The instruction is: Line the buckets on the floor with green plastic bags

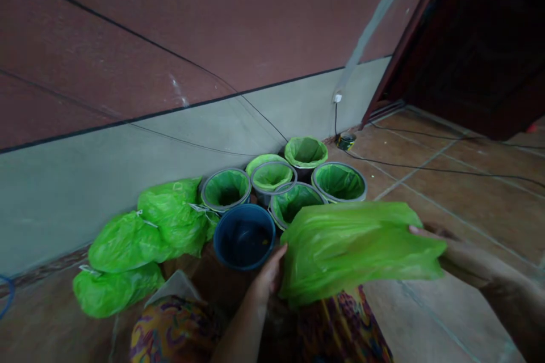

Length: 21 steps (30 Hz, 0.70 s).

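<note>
A green plastic bag (353,249) stretches sideways between my two hands, in front of my knees. My left hand (271,273) pinches its left edge. My right hand (453,255) is closed on its right end; some of those fingers are hidden behind the plastic. Just left of the bag stands a dark blue bin (244,258) with no liner, a few small specks inside. Behind it several bins are lined with green bags, such as the left lined bin (227,181) and the right lined bin (339,182). A grey ring (293,173) sits loosely tilted at the middle one.
Tied, filled green bags (128,241) are heaped against the wall at left. A small dark tin (346,142) stands by the wall near a plugged-in black cable (426,165) running across the tiled floor. A dark door (472,39) is at right.
</note>
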Motion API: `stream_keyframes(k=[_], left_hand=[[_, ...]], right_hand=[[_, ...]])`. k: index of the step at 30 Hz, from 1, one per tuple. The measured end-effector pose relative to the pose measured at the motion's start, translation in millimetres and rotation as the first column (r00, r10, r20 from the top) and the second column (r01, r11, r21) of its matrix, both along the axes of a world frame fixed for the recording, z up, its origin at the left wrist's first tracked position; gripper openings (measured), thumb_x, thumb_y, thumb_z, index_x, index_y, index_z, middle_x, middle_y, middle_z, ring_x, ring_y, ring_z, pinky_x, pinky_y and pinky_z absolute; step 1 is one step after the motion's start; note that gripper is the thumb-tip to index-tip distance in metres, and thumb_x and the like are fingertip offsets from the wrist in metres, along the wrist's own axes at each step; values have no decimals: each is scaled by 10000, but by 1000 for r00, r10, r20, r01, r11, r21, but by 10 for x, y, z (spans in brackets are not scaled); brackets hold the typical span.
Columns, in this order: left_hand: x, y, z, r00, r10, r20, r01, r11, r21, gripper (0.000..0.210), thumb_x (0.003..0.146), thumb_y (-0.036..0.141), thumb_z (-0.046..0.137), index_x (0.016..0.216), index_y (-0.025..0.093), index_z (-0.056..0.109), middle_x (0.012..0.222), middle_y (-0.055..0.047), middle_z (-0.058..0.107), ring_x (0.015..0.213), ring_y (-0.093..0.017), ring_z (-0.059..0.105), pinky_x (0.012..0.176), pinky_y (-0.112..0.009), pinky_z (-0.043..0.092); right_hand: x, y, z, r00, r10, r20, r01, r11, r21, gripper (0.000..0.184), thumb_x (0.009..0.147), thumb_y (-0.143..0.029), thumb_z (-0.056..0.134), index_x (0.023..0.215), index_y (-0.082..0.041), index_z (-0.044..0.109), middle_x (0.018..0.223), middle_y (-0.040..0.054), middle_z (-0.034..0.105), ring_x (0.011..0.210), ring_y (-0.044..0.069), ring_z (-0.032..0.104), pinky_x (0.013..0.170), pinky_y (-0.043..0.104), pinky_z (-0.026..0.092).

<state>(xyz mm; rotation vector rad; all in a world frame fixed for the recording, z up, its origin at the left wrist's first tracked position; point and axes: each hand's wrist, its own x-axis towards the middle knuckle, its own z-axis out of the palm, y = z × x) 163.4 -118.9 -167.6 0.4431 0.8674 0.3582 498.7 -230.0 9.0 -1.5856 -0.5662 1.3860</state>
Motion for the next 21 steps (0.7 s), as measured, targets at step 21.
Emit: stream_keyframes(k=[21], left_hand=[[-1774,395,1507,804,595,-9,-494,675,548,539,508,136,840,1021,143,674,981,-71,764,979,-268,702,943,-408,532]], right_hand=[[-660,1027,319,910,170,378,-347,812,469,251,645,-427,805,663,-188,730,669,40,700,616,179,643,585,276,522]])
